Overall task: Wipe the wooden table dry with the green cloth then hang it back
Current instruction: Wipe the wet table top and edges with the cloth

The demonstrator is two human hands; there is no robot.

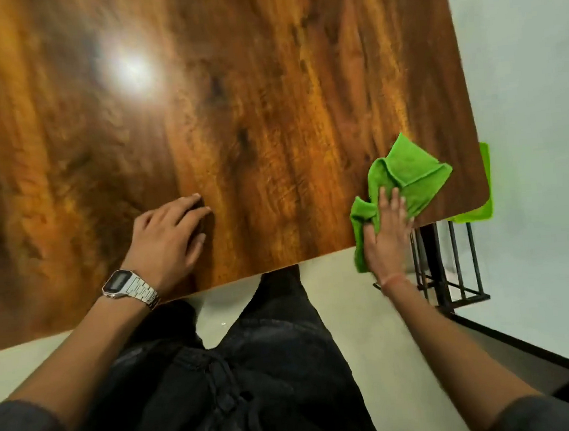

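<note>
Rumpled bright green cloth (407,177), seemingly folded, under the right hand (386,237).

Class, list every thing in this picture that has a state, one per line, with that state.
green cloth: crumpled, on the table's near right corner, part hanging over the edge.
right hand: flat, fingers straight, pressing the cloth.
left hand: resting on the table, holding nothing.
wooden table: glossy, reflecting a lamp.
second green cloth: hanging beyond the table's right edge.
</note>
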